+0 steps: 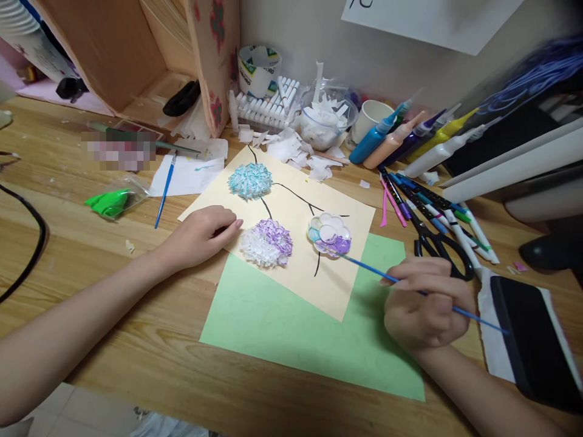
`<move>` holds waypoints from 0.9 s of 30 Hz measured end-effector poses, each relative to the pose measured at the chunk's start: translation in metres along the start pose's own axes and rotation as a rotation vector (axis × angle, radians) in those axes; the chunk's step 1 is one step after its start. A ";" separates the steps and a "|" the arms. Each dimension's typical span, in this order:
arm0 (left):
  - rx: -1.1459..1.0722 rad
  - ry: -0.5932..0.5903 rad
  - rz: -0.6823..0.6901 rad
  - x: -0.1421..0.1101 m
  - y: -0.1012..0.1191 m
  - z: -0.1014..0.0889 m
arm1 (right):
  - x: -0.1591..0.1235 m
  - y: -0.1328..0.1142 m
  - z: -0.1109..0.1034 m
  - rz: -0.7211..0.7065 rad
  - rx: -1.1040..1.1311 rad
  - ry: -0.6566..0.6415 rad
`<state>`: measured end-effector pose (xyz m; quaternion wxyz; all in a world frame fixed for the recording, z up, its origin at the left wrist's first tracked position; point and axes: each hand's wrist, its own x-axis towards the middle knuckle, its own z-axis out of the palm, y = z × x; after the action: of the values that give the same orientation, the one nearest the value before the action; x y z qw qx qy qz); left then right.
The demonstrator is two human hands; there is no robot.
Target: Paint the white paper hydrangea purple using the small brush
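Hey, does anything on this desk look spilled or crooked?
Yes. Torn white paper scraps lie loose beside and in front of the clear bowl, which holds similar pieces, so they look spilled. The cream sheet also sits askew, partly overlapping the green sheet at an angle.

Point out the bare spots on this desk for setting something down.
Bare wood shows between the left forearm and the green sheet, and, bar crumbs, between that forearm and the black cable. Crowded: the wall side, with scrap bowl and paint bottles, and the right, with scissors and pens.
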<state>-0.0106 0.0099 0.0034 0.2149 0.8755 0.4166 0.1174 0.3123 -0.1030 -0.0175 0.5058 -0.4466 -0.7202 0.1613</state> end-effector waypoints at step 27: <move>-0.010 -0.004 -0.007 0.000 0.000 0.000 | 0.013 -0.001 0.013 -0.163 0.000 0.413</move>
<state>-0.0104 0.0103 0.0033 0.2204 0.8732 0.4186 0.1172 0.2992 -0.0906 -0.0151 0.6541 -0.4104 -0.6350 0.0249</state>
